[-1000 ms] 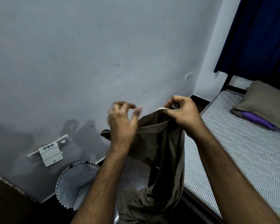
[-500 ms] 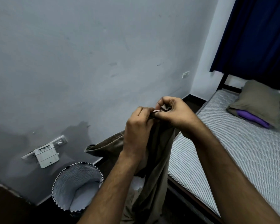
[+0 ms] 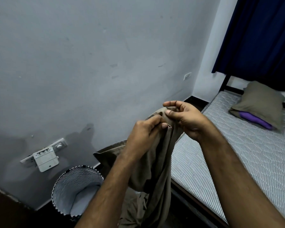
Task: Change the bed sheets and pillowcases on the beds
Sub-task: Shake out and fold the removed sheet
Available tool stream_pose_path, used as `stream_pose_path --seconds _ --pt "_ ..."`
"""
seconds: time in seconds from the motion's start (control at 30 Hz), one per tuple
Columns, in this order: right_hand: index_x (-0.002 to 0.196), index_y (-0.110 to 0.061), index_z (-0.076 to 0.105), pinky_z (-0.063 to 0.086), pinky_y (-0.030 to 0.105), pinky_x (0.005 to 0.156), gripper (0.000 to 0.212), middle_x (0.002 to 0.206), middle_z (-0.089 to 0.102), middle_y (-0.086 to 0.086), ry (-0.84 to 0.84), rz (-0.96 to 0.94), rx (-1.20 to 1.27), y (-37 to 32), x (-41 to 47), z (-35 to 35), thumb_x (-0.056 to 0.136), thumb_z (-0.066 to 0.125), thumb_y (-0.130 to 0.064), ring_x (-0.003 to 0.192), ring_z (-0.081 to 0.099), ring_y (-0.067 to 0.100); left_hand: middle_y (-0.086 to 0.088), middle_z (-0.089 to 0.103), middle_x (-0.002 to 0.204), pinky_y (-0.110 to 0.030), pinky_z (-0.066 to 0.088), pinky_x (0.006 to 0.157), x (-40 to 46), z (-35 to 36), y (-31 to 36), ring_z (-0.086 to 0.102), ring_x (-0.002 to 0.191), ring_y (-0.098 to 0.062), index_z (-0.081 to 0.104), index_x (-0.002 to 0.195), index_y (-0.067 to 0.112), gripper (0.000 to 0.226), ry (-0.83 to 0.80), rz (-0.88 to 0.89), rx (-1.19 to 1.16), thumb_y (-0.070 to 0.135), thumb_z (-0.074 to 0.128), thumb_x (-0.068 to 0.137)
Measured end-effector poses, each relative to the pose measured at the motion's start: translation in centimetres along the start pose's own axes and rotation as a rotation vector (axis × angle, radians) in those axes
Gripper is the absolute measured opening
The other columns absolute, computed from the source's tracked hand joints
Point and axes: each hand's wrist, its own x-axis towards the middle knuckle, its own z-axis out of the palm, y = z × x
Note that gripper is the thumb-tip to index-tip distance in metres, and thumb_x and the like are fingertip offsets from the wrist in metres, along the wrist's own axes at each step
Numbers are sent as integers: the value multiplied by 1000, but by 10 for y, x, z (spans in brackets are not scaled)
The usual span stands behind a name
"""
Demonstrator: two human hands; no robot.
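Observation:
A brown bed sheet (image 3: 155,165) hangs bunched in front of me, its lower folds trailing toward the dark floor. My left hand (image 3: 143,137) pinches its top hem from the left. My right hand (image 3: 186,119) grips the same hem just to the right, fingertips nearly touching the left hand. On the right lies the bare striped mattress (image 3: 247,155) on a dark bed frame. At its far end rests a pillow (image 3: 262,102) in a brown case, with a purple pillow (image 3: 253,120) showing underneath.
A white wavy-patterned laundry basket (image 3: 76,188) stands on the floor by the grey wall (image 3: 89,63). A broken socket plate (image 3: 44,157) hangs on the wall above it. A dark blue curtain (image 3: 262,35) hangs behind the bed head.
My left hand went from open beside the sheet to gripping its top hem next to my right hand. Both hands then shifted slightly along the hem, and the view swung a little.

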Motion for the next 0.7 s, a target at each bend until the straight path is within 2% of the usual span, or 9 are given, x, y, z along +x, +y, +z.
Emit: stream_pose_path --seconds 0.07,0.13,0.2,0.27,0.33,0.43,0.5,0.6,0.7 --pt "105 -10 67 57 27 72 17 85 69 7 60 -42 -54 4 3 -2 93 64 1 78 65 20 1 60 67 -39 49 63 1 1 2 56 64 -18 59 90 19 25 -64 12 112 43 53 97" --pt "103 -9 68 57 31 73 13 81 70 6 79 -76 -111 9 3 -2 93 66 -1 79 65 22 9 58 68 -33 47 63 4 1 6 52 64 -7 56 88 22 17 -80 4 81 35 57 99" --pt "104 -7 69 56 35 76 12 83 72 10 56 -101 -156 11 2 0 93 67 -3 81 67 24 11 62 75 -34 49 70 7 2 8 56 72 -6 57 83 22 18 -126 -50 -82 31 59 99" --pt "104 -7 71 56 36 79 12 87 74 12 62 -153 -255 10 2 2 92 69 -5 82 69 21 -4 67 83 -41 52 76 7 4 13 58 79 -16 61 86 13 22 -199 -163 -367 29 59 100" --pt "100 -14 74 59 36 81 12 87 76 6 149 -229 -425 8 6 1 90 72 -8 83 73 17 -3 65 78 -28 51 70 4 5 23 58 74 -10 62 87 8 19 -260 -261 -607 17 56 103" --pt "98 -18 74 60 41 85 13 86 77 3 154 -273 -518 2 5 1 87 74 -10 86 74 16 4 63 70 -16 47 60 3 3 31 57 63 -3 62 85 8 21 -316 -310 -732 10 51 103" --pt "101 -17 72 59 39 84 18 86 76 9 29 -238 -467 -1 -1 4 87 74 -7 83 74 19 3 64 71 -16 48 61 6 2 31 58 64 -4 61 86 7 20 -274 -316 -761 9 51 104" --pt "101 -12 69 54 34 72 22 82 70 22 -92 -194 -337 -2 -12 11 86 73 2 76 66 21 2 68 74 -18 49 65 10 1 32 61 68 -5 62 85 10 21 -147 -304 -719 8 52 104" --pt "98 -12 66 48 31 65 13 71 69 7 -68 -177 -179 3 -18 10 91 69 -1 66 62 17 -8 75 85 -33 55 74 12 1 21 68 78 -16 68 88 16 15 10 -276 -602 22 61 100"
